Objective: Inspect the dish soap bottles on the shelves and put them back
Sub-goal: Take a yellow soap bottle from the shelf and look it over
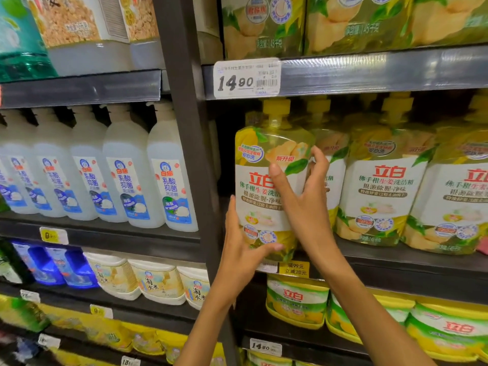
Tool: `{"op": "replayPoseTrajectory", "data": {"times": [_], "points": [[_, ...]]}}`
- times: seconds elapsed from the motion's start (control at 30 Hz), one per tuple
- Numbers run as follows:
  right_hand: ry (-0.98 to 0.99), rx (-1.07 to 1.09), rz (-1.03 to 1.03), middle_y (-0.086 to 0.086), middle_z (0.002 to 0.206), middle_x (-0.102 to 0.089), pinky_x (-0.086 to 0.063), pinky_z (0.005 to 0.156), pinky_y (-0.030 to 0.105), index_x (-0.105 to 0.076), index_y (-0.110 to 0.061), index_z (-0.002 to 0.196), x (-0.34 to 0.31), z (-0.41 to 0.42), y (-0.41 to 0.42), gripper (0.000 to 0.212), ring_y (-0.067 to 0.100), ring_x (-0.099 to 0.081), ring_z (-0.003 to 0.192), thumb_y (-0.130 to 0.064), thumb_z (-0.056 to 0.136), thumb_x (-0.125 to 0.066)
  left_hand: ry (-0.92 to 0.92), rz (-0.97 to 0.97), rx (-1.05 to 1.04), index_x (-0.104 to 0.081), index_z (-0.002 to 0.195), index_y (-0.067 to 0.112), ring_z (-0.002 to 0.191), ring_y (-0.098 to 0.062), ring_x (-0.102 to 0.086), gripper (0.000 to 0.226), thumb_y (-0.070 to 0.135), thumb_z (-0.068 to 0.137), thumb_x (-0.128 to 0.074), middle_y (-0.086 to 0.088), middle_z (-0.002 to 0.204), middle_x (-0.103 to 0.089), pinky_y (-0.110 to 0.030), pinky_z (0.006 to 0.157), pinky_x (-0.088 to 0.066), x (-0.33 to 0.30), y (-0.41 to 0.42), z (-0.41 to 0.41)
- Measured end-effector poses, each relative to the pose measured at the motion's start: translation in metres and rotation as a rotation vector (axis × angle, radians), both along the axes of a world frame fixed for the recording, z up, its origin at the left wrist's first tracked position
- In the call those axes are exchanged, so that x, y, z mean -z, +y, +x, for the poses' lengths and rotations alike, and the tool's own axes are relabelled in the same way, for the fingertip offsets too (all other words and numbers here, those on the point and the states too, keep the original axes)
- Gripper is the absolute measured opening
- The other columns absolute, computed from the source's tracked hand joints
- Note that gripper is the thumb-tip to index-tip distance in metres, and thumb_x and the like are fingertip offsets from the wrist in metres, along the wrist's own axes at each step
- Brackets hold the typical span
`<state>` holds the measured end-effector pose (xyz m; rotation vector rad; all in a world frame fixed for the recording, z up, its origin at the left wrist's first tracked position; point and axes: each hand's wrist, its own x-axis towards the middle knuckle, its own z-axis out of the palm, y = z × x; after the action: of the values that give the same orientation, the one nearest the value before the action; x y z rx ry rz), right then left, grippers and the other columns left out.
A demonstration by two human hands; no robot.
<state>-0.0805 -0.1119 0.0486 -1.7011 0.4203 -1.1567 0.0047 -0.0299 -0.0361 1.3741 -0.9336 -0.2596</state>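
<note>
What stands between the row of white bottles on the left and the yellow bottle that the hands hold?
In the head view, a dark upright shelf post stands between the white bottles and the held yellow bottle; beside the post there is only a dark gap.

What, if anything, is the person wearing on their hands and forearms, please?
Nothing shows. The left hand and the right hand are bare, with no gloves, rings, watch or bracelets visible. Both forearms are uncovered down to the bottom edge of the picture, so no sleeve is in view. The fingernails are short and look unpainted.
</note>
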Motion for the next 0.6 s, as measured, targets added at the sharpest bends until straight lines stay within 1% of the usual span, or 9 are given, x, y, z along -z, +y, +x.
{"op": "replayPoseTrajectory", "data": {"times": [0.07,0.13,0.17,0.23,0.3,0.4,0.43,0.5,0.6], "points": [[0.098,0.000,-0.057,0.001,0.154,-0.030,-0.031,0.114,0.035,-0.007,-0.029,0.152,0.002,-0.003,-0.005,0.102,0.012,-0.030,0.140,-0.062,0.073,-0.063,0.001,-0.028,0.007,-0.012,0.151,0.028,0.134,-0.017,-0.044,0.117,0.022,0.060,-0.085,0.002,0.149,-0.038,-0.052,0.106,-0.041,0.002,0.001,0.006],[0.186,0.032,-0.119,-0.003,0.151,-0.024,-0.025,0.109,0.027,-0.003,-0.034,0.153,0.006,-0.008,-0.010,0.107,0.000,-0.022,0.135,-0.056,0.074,-0.071,-0.016,-0.041,0.021,-0.013,0.151,0.030,0.133,-0.016,-0.046,0.113,0.019,0.063,-0.084,0.003,0.148,-0.040,-0.053,0.105,-0.042,0.004,0.001,0.009],[0.200,0.030,-0.131,-0.006,0.149,-0.024,-0.025,0.108,0.029,-0.001,-0.035,0.153,0.008,-0.009,-0.010,0.108,-0.002,-0.019,0.134,-0.055,0.074,-0.072,-0.019,-0.047,0.026,-0.013,0.151,0.031,0.133,-0.016,-0.046,0.112,0.017,0.065,-0.084,0.004,0.148,-0.039,-0.053,0.105,-0.042,0.004,0.001,0.009],[0.203,0.038,-0.152,-0.009,0.152,-0.022,-0.029,0.111,0.036,0.000,-0.036,0.153,0.008,-0.011,-0.009,0.110,0.006,-0.017,0.142,-0.059,0.071,-0.070,-0.017,-0.051,0.006,-0.012,0.151,0.034,0.134,-0.013,-0.043,0.112,0.018,0.065,-0.083,0.007,0.150,-0.036,-0.050,0.105,-0.043,0.005,0.001,0.008],[0.173,0.084,-0.174,-0.006,0.153,-0.015,-0.039,0.111,0.040,-0.007,-0.031,0.154,0.006,-0.010,-0.008,0.110,0.015,-0.028,0.142,-0.060,0.067,-0.067,-0.027,-0.054,-0.034,-0.010,0.151,0.036,0.135,-0.008,-0.040,0.112,0.020,0.066,-0.081,0.012,0.151,-0.032,-0.046,0.107,-0.043,0.006,0.000,0.005],[0.157,0.109,-0.176,-0.005,0.139,-0.029,-0.045,0.105,0.039,-0.014,-0.026,0.155,0.004,-0.005,-0.007,0.108,0.014,-0.042,0.133,-0.058,0.067,-0.068,-0.029,-0.089,-0.074,-0.007,0.149,0.040,0.135,-0.004,-0.039,0.109,0.017,0.069,-0.077,0.011,0.153,-0.028,-0.038,0.106,-0.044,0.006,-0.005,0.001],[0.151,0.123,-0.178,-0.006,0.137,-0.033,-0.043,0.106,0.034,-0.017,-0.025,0.155,0.004,-0.001,-0.006,0.106,0.012,-0.042,0.131,-0.059,0.068,-0.067,-0.028,-0.104,-0.082,-0.005,0.149,0.039,0.135,-0.004,-0.038,0.109,0.017,0.069,-0.076,0.009,0.154,-0.026,-0.034,0.106,-0.044,0.006,-0.007,0.000],[0.145,0.162,-0.207,-0.002,0.142,-0.038,-0.030,0.103,0.014,-0.022,-0.022,0.154,0.005,0.009,-0.003,0.095,0.005,-0.035,0.129,-0.053,0.077,-0.070,-0.014,-0.147,-0.088,-0.003,0.149,0.034,0.134,-0.001,-0.039,0.106,0.015,0.071,-0.073,0.007,0.153,-0.025,-0.022,0.102,-0.045,0.006,-0.011,-0.002],[0.160,0.195,-0.216,-0.002,0.151,-0.035,-0.020,0.098,0.008,-0.027,-0.018,0.152,0.005,0.026,0.000,0.083,0.003,-0.027,0.133,-0.045,0.085,-0.068,0.014,-0.222,-0.084,-0.006,0.142,0.037,0.122,0.013,-0.046,0.097,0.011,0.074,-0.070,0.018,0.143,-0.031,-0.007,0.088,-0.044,0.006,-0.016,-0.001]]}}
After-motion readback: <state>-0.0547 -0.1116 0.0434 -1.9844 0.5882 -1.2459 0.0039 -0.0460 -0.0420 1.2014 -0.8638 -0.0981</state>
